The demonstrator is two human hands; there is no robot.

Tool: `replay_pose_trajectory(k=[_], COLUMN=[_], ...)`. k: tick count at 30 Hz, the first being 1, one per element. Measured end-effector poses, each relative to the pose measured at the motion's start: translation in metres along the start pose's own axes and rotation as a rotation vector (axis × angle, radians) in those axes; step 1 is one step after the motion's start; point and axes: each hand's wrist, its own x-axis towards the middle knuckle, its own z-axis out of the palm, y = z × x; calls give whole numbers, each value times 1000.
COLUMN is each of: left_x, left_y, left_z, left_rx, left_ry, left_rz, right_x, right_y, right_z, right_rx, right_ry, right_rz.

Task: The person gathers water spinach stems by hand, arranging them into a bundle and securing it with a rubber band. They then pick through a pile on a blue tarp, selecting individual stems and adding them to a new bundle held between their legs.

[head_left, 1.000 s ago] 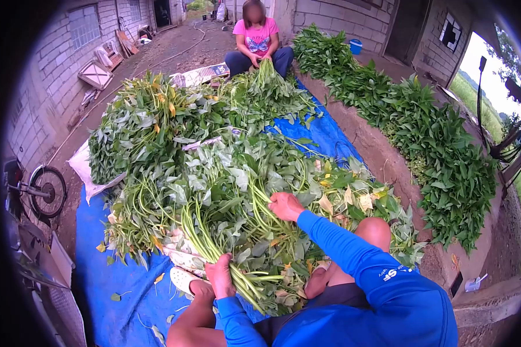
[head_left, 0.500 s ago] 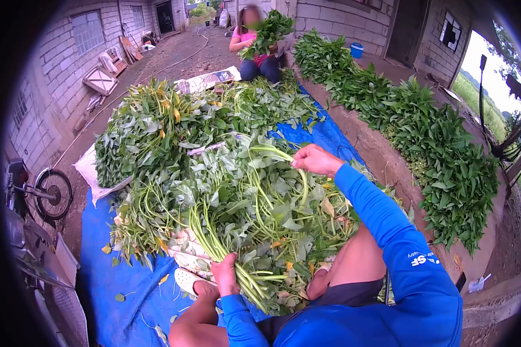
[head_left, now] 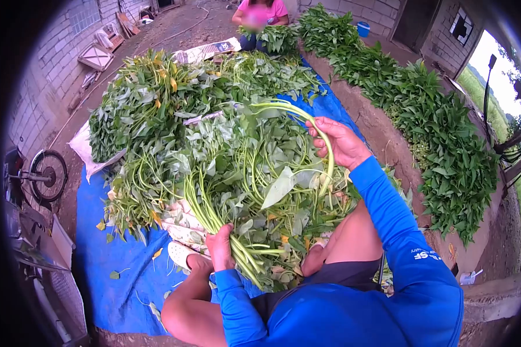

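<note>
My left hand [head_left: 220, 247] is closed around a bunch of long green water spinach stems [head_left: 201, 209], its cut ends pointing down toward my lap. Raised to the right, my right hand [head_left: 341, 142] grips a few curved water spinach stalks [head_left: 330, 165] between thumb and fingers. A pale leaf [head_left: 279, 188] hangs from these stalks. Below both hands spreads a large loose heap of leafy stems [head_left: 237, 147], with some yellowed leaves among the green ones.
A blue tarp [head_left: 118, 289] lies under the heap. Tied-looking leafy bundles [head_left: 428, 127] line the ledge at right. Another person [head_left: 263, 14] sits at the back, holding greens [head_left: 278, 37]. A motorcycle wheel [head_left: 49, 175] stands at left; a blue bucket [head_left: 363, 29] sits by the wall.
My right hand has moved right and slightly up from the heap, drawing the stalks with it. My left hand keeps its bunch. The other person's greens have come down lower.
</note>
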Motion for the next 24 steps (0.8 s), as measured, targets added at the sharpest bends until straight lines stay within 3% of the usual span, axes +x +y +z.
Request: replay_pose_trajectory(k=[5,12,21,24], left_x=[-6,-15,-2,-1], left_y=[4,14,-9,-17], left_z=[7,19,23,29], left_rx=[-21,-38,-70,-94], left_ry=[7,1,-79,-102], left_rz=[-14,26,60,27], right_x=[-25,-49,-45,-38], right_y=[60,109,113,145], right_z=[-13,-7,34,44], right_rx=[288,257,-326,-395], right_ry=[-77,0,252,194], right_rz=[112,66,-221,-165])
